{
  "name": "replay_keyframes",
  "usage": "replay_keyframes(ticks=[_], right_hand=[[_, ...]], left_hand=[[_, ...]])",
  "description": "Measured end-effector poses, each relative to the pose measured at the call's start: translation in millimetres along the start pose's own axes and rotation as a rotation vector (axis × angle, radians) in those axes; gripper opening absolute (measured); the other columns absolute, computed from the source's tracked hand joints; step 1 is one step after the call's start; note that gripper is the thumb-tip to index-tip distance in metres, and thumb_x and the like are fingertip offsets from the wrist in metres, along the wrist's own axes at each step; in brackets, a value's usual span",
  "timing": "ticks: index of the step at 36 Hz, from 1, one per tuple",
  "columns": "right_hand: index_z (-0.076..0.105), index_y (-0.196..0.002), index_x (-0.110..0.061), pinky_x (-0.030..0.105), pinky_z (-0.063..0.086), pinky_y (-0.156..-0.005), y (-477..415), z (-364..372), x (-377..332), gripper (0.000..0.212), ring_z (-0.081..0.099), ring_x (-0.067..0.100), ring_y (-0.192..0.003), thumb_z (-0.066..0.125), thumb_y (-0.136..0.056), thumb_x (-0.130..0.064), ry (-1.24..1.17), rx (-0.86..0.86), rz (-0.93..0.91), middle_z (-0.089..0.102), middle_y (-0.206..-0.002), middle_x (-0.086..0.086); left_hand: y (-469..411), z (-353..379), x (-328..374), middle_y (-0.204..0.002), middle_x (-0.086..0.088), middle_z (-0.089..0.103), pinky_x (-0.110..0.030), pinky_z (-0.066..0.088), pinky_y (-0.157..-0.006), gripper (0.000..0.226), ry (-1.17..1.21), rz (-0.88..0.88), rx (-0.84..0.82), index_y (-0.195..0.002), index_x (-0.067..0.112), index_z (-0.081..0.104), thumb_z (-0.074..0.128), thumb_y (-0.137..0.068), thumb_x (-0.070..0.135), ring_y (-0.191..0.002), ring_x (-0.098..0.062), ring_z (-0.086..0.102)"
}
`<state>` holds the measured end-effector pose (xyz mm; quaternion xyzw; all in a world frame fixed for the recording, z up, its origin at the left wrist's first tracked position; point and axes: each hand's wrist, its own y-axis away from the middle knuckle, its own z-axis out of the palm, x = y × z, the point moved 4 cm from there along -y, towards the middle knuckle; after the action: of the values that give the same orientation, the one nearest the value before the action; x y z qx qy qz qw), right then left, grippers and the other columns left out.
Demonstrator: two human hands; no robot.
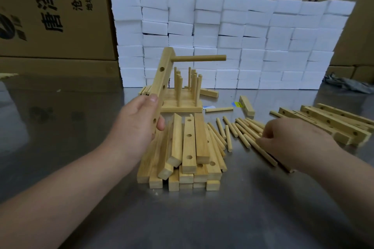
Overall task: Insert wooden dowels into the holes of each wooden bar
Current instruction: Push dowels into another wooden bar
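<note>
The left hand (pixel 139 121) clamped low on the tilted bar (pixel 162 79), seemingly light and stiff, above the table's (pixel 60 127) middle, one dowel (pixel 199 58) seated up top, while the right hand (pixel 293 139) curled over loose dowels (pixel 238 129) toward the right edge, its grip unclear.

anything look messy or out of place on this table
Nothing looks damaged. The bar pile is heaped unevenly, with one tilted bar leaning across it. A short bar and a single dowel lie apart near a blue scrap, away from the loose dowels. The held bar in the left hand looks normal.
</note>
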<state>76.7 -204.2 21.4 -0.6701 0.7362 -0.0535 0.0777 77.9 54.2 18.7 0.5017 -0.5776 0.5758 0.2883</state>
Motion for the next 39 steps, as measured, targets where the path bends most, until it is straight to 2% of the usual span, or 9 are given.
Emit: replay_keyframes(ticks=[6, 13, 16, 22, 25, 27, 29, 33, 39], right_hand=[[0.058, -0.066, -0.021, 0.023, 0.037, -0.048, -2, 10, 2, 0.036, 0.054, 0.010, -0.060, 0.054, -0.083, -0.053, 0.128, -0.137, 0.038, 0.058, -0.063, -0.004], [0.045, -0.064, -0.021, 0.023, 0.033, -0.046, 0, 16, -3, 0.032, 0.046, 0.011, -0.059, 0.051, -0.089, -0.040, 0.204, -0.156, 0.008, 0.048, -0.067, -0.004], [0.053, -0.068, -0.022, 0.023, 0.033, -0.045, 0, 9, -1, 0.021, 0.049, 0.011, -0.060, 0.048, -0.089, -0.027, 0.156, -0.076, 0.014, 0.053, -0.066, -0.003], [0.053, -0.080, -0.030, 0.024, 0.039, -0.050, 23, -25, -15, 0.022, 0.053, 0.008, -0.064, 0.042, -0.081, -0.049, -0.291, 0.359, -0.136, 0.058, -0.071, -0.013], [0.048, -0.079, -0.034, 0.034, 0.048, -0.049, 46, -27, -38, 0.021, 0.055, 0.007, -0.060, 0.038, -0.075, -0.053, -0.517, 0.333, -0.349, 0.059, -0.069, -0.010], [0.046, -0.078, -0.037, 0.028, 0.041, -0.047, 55, -22, -50, 0.020, 0.051, 0.000, -0.073, 0.035, -0.075, -0.053, -0.510, 0.300, -0.444, 0.052, -0.091, -0.029], [0.044, -0.076, -0.040, 0.024, 0.034, -0.047, 58, -19, -55, 0.016, 0.048, -0.002, -0.080, 0.032, -0.077, -0.051, -0.510, 0.306, -0.486, 0.048, -0.093, -0.031], [0.041, -0.075, -0.044, 0.024, 0.032, -0.046, 56, -19, -52, 0.010, 0.049, 0.000, -0.075, 0.033, -0.079, -0.046, -0.545, 0.382, -0.490, 0.050, -0.059, -0.011], [0.061, -0.102, -0.027, 0.026, 0.035, -0.047, 51, -19, -45, 0.030, 0.049, 0.009, -0.063, 0.037, -0.086, -0.037, -0.569, 0.499, -0.484, 0.049, -0.062, -0.015]], left_hand=[[1, 3, 3, -0.048, 0.007, 0.047, -0.013, 0.030, -0.037, 0.029, 0.097, -0.009, -0.039, -0.085, 0.011, 0.055, 0.032, -0.097, 0.023, -0.044, -0.003, 0.038], [5, 8, 5, -0.053, 0.006, 0.049, -0.012, 0.034, -0.040, 0.032, 0.080, 0.014, -0.115, -0.092, 0.004, 0.055, 0.029, -0.099, 0.022, -0.042, 0.001, 0.042], [6, 10, 6, -0.054, 0.005, 0.051, -0.007, 0.035, -0.040, 0.034, 0.113, 0.006, -0.143, -0.093, -0.001, 0.054, 0.029, -0.099, 0.020, -0.041, 0.003, 0.044], [9, 11, 10, -0.061, 0.003, 0.056, -0.013, 0.036, -0.042, 0.032, 0.118, 0.010, -0.169, -0.092, 0.004, 0.058, 0.029, -0.099, 0.015, -0.042, 0.001, 0.044], [12, 16, 13, -0.061, 0.004, 0.058, -0.015, 0.037, -0.041, 0.031, 0.133, 0.017, -0.237, -0.100, 0.019, 0.060, 0.029, -0.099, 0.014, -0.042, -0.002, 0.043], [15, 18, 15, -0.061, 0.003, 0.059, -0.016, 0.038, -0.041, 0.037, 0.142, 0.036, -0.292, -0.112, 0.035, 0.056, 0.029, -0.099, 0.013, -0.043, -0.004, 0.044], [17, 20, 17, -0.064, 0.002, 0.060, -0.017, 0.039, -0.042, 0.045, 0.119, 0.065, -0.342, -0.117, 0.044, 0.052, 0.027, -0.098, 0.011, -0.044, -0.004, 0.045], [18, 21, 20, -0.066, -0.001, 0.060, -0.017, 0.039, -0.042, 0.052, 0.090, 0.096, -0.393, -0.124, 0.038, 0.053, 0.022, -0.097, 0.006, -0.042, -0.006, 0.044], [20, 20, 21, -0.061, -0.001, 0.054, -0.019, 0.040, -0.045, 0.053, 0.029, 0.127, -0.420, -0.127, 0.031, 0.053, 0.021, -0.095, 0.004, -0.043, -0.008, 0.043]])
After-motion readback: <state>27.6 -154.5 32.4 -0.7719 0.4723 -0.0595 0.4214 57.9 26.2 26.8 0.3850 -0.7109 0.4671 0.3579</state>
